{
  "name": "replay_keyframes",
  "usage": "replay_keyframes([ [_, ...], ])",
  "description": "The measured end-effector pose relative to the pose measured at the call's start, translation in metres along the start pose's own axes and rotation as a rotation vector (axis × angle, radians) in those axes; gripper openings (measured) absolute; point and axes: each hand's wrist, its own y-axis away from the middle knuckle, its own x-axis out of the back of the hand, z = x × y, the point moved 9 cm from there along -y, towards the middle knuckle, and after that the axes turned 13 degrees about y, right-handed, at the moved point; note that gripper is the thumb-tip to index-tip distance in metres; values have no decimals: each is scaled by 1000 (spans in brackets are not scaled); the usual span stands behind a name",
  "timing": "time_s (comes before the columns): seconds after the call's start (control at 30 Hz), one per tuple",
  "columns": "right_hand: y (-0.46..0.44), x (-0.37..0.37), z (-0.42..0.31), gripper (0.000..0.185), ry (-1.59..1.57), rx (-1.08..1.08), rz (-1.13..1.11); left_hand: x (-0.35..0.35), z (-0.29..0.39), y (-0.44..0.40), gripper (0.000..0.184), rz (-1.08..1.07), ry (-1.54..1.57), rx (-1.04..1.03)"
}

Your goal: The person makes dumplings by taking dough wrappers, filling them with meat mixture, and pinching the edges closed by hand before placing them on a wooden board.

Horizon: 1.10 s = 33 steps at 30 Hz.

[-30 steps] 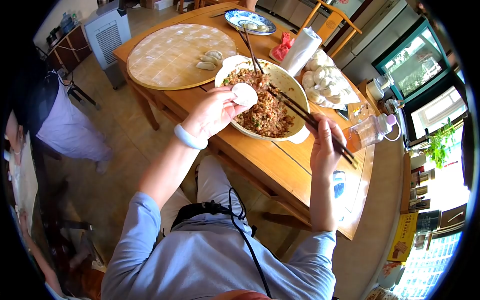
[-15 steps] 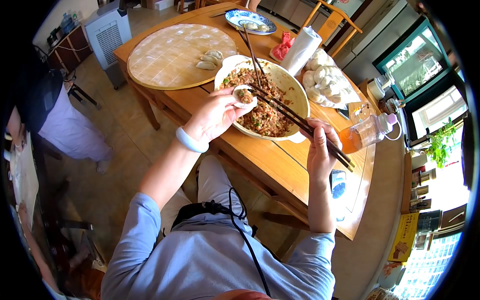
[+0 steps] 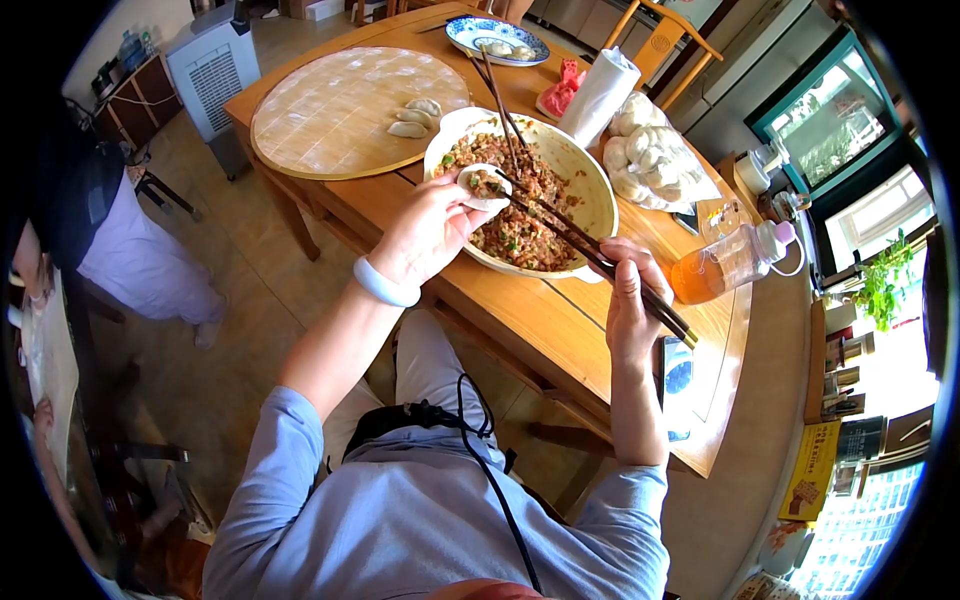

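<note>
My left hand [image 3: 430,228] holds a round dumpling wrapper [image 3: 478,203] with a lump of meat filling [image 3: 486,184] on it, over the near left rim of a large bowl [image 3: 592,196]. In my right hand [image 3: 634,300] is a pair of dark chopsticks [image 3: 570,233], whose tips touch the filling on the wrapper. The bowl holds chopped meat filling [image 3: 535,240] flecked with green. A second pair of chopsticks [image 3: 497,105] stands in it, leaning on the far rim. Several folded dumplings [image 3: 408,129] lie on a floured round board [image 3: 340,110] left of the bowl.
Behind the bowl are a blue-and-white plate [image 3: 535,48] with dumplings, a paper roll [image 3: 600,95] and a bag of round white pieces [image 3: 650,160]. A bottle of amber liquid [image 3: 715,268] and a phone [image 3: 677,375] lie right. Another person [image 3: 150,230] stands left.
My right hand has shifted slightly left and up with the chopsticks. Their tips stay at the filling on the wrapper, which my left hand still holds.
</note>
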Motion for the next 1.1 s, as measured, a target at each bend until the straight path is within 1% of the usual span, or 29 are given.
replay_keyframes([
  [0.07,0,-1,3,20,-4,-16,-21,4,0,-1,32,-14,19,4],
  [0.2,1,-1,6,17,-8,-35,-36,7,3,0,32,24,-29,-22],
  [0.3,2,-3,-5,15,21,-40,-45,0,2,2,31,48,-37,-49],
  [0.4,-1,1,-37,14,425,150,-43,-3,3,2,33,38,-25,-66],
  [0.43,-1,2,-51,13,499,267,-3,-3,3,1,34,38,-22,-63],
  [0.53,-3,12,-51,11,434,310,86,-5,6,1,35,32,-22,-84],
  [0.57,-6,10,-51,10,486,297,37,-6,7,1,34,30,-24,-95],
  [0.6,-9,6,-34,12,459,141,-73,-4,6,1,34,36,-17,-87],
  [0.67,-7,18,-1,16,307,-21,-15,-1,5,1,34,45,-3,-71],
  [0.7,-7,22,2,21,231,-59,9,-2,5,1,33,46,-7,-67],
  [0.8,-5,28,-2,26,127,-40,69,-3,4,4,33,56,-26,-62],
  [1.0,-2,18,-8,27,-64,-20,14,-7,0,4,32,51,-67,-41],
  [1.1,-5,14,-9,29,-7,25,-61,-8,-1,5,31,74,-93,-23],
])
